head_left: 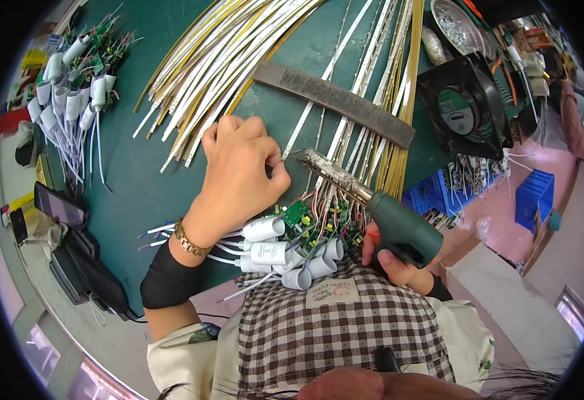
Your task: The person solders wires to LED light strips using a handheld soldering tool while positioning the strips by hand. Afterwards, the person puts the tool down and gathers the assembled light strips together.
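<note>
My right hand [398,268] grips the green handle of a soldering gun [406,230]. Its crusted metal barrel points up and left, with the tip close to the fingers of my left hand [242,167]. Those fingers are pinched together beside the near end of a narrow white LED strip [305,127]; what they hold, if anything, is hidden. Below the barrel lie green circuit boards [297,215] with red and white wires. White cylindrical housings [268,253] with white cables sit against my checkered apron [272,313].
A dark flat metal bar [332,100] lies across the strips. More LED strips [218,60] fan out at the far left. A black fan [465,110] stands at right, near a metal dish [457,27]. Wired housings [72,100] and a phone [62,205] are at left.
</note>
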`<state>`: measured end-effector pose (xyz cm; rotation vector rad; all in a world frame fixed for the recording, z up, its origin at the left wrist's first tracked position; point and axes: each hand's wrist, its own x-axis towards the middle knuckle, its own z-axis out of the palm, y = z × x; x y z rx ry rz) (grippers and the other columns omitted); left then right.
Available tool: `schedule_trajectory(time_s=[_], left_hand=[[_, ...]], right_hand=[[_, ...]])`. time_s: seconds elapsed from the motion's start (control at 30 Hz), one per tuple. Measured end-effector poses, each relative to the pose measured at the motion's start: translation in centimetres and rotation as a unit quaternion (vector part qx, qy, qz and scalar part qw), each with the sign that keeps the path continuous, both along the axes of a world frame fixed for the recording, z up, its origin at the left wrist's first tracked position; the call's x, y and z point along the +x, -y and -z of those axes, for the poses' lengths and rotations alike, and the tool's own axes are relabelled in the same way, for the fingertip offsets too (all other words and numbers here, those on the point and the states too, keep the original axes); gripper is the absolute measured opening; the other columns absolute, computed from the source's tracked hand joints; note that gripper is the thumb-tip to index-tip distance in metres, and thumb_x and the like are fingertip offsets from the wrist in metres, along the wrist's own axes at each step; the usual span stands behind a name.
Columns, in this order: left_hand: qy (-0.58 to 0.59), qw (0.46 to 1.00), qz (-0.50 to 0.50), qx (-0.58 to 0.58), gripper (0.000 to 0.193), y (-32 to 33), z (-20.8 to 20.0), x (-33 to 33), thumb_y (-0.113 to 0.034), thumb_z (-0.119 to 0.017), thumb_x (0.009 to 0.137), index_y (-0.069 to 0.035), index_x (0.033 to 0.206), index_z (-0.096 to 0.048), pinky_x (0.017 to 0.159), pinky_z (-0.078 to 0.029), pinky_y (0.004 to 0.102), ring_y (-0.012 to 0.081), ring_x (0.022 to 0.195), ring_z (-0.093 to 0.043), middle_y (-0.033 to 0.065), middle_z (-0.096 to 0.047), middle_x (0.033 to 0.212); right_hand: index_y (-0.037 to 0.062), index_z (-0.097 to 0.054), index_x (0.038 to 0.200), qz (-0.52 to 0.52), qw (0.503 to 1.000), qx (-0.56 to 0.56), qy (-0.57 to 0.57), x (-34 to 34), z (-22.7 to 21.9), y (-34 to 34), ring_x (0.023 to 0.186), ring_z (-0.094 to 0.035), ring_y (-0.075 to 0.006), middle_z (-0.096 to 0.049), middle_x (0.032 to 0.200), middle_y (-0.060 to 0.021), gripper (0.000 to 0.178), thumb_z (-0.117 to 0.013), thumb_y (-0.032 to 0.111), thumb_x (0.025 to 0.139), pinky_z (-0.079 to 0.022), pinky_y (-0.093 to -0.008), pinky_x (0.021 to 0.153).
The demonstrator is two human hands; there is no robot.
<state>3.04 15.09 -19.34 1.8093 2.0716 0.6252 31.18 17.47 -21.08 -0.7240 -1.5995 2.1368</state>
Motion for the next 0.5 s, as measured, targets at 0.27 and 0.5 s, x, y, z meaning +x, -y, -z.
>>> schedule_trajectory(time_s=[0.27, 0.5], left_hand=[[-0.017, 1.0, 0.008, 0.01, 0.008, 0.1, -0.1, -0.2, -0.005, -0.064, 0.059, -0.007, 0.059, -0.056, 0.082, -0.031, 0.0366, 0.0246, 0.086, -0.045, 0.003, -0.049, 0.076], [-0.019, 1.0, 0.009, 0.008, 0.008, 0.2, 0.0, -0.2, -0.006, -0.064, 0.059, -0.007, 0.059, -0.056, 0.082, -0.031, 0.037, 0.0248, 0.087, -0.045, 0.0028, -0.05, 0.077]], right_hand=[[-0.0021, -0.045, 0.117, -0.017, 1.0, 0.008, -0.017, 0.1, -0.1, -0.5, 0.061, -0.054, -0.014, -0.056, 0.076, -0.008, 0.037, -0.054, 0.014, 0.085, -0.045, -0.0267, 0.057], [0.0002, -0.045, 0.12, 0.011, 0.999, -0.029, -0.011, 1.0, 0.7, 0.2, 0.066, -0.055, -0.0164, -0.055, 0.079, -0.0097, 0.044, -0.058, 0.022, 0.084, -0.047, -0.0291, 0.061]])
